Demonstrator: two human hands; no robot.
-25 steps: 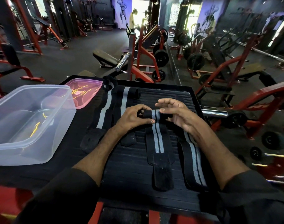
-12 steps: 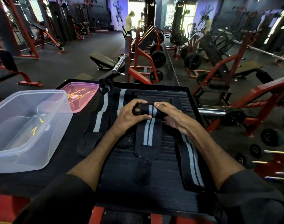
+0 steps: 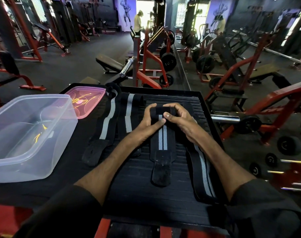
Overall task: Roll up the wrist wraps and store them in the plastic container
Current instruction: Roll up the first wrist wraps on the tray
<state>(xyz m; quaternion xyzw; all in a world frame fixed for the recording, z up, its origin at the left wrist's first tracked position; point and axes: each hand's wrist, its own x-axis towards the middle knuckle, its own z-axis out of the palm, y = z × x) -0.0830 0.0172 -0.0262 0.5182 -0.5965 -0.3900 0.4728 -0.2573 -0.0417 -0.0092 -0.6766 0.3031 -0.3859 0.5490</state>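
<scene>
Velcro tab [image 3: 161, 175] of the wrist wrap [image 3: 161, 146] lies nearest the person, and the strap's long axis runs straight away from them to the rolled end [image 3: 161, 111]. Both hands are closed on this roll: left hand [image 3: 149, 120] on its left side, right hand [image 3: 178, 117] on its right, equally near. So rolling probably continues toward the body. Farther left stands the open plastic container [image 3: 48, 152], with no wrap visible inside.

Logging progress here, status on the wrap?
Left hand and right hand both grip the wrap, partly rolled. Container empty. Nothing in the way.
</scene>
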